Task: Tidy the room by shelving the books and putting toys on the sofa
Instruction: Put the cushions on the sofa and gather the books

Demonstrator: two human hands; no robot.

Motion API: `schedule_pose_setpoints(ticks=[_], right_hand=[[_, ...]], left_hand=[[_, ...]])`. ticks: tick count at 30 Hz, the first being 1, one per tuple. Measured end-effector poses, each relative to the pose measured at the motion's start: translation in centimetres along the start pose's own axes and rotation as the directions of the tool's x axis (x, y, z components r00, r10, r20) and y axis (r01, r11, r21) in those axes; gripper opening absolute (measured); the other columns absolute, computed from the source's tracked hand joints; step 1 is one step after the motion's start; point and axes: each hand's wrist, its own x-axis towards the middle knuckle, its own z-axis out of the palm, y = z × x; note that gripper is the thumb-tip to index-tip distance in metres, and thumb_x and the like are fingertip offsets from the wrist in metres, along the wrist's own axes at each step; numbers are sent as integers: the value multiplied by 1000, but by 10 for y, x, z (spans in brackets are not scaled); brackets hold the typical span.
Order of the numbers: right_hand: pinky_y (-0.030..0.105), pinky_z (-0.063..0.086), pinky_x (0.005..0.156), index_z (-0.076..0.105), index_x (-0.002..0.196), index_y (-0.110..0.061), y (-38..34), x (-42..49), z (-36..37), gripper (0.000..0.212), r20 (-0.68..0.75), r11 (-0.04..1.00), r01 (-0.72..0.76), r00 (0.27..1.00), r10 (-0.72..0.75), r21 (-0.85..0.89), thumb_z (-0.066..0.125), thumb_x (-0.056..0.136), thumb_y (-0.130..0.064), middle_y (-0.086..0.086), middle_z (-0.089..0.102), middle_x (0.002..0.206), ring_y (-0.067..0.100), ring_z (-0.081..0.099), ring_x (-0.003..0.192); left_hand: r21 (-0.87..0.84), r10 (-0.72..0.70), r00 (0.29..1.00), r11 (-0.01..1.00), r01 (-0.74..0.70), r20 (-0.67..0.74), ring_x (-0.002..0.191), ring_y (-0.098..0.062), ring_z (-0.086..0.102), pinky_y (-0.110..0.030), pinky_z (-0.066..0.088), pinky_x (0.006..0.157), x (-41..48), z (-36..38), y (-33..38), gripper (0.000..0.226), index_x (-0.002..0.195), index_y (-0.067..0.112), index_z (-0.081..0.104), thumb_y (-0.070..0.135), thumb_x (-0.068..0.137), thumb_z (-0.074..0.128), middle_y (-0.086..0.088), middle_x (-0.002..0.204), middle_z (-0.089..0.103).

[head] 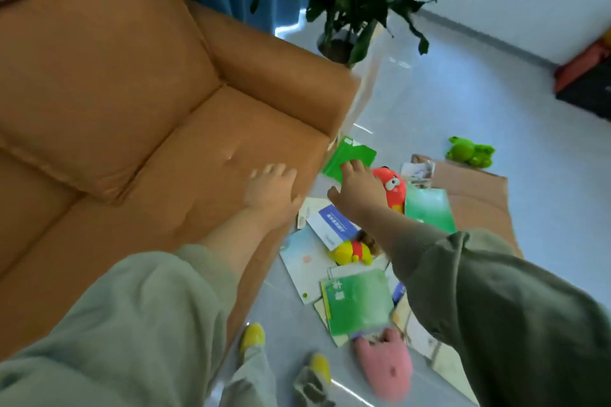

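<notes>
An orange-brown sofa (139,129) fills the left, with nothing on its seat. Books lie scattered on the floor to its right, among them a green book (358,304) and a blue-and-white book (330,223). Toys lie among them: a red plush (395,190), a yellow plush (348,253), a pink plush (388,368) and a green frog (471,152). My left hand (271,188) hovers over the sofa's front edge, fingers apart, holding nothing. My right hand (358,188) is stretched over the floor beside the red plush, fingers spread, holding nothing.
A large potted plant (360,6) stands behind the sofa's right arm. A flat cardboard sheet (476,195) lies on the floor right of the books. Dark and red items (585,79) sit by the far right wall. My feet in yellow shoes (253,335) stand near the sofa.
</notes>
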Motion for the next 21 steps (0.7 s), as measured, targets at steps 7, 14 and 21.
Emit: schedule_pose_setpoints(ticks=[7, 14, 21], right_hand=[[42, 42, 89, 44, 126, -6, 69, -12, 15, 45, -3, 945, -280, 959, 284, 170, 50, 90, -32, 14, 45, 130, 34, 46, 116], [39, 46, 83, 50, 117, -6, 171, -15, 65, 39, 142, 685, -492, 853, 502, 537, 54, 85, -27, 14, 55, 113, 34, 55, 101], [35, 46, 73, 54, 109, -2, 290, -11, 182, 31, 349, 126, -566, 651, 674, 815, 53, 89, -25, 16, 58, 99, 28, 56, 90]], left_hand=[[29, 222, 973, 974, -224, 61, 134, -22, 32, -36, 25, 106, 50, 27, 57, 51, 137, 18, 41, 37, 91, 47, -4, 144, 38], [23, 349, 929, 935, -354, 121, 127, -24, 37, -40, 32, 102, 86, 92, 149, 44, 134, 16, 42, 32, 92, 44, -5, 137, 41], [-114, 315, 929, 948, -297, 197, 126, -32, 37, -44, 37, 101, 134, 225, 234, 44, 137, 10, 39, 22, 95, 43, -11, 143, 36]])
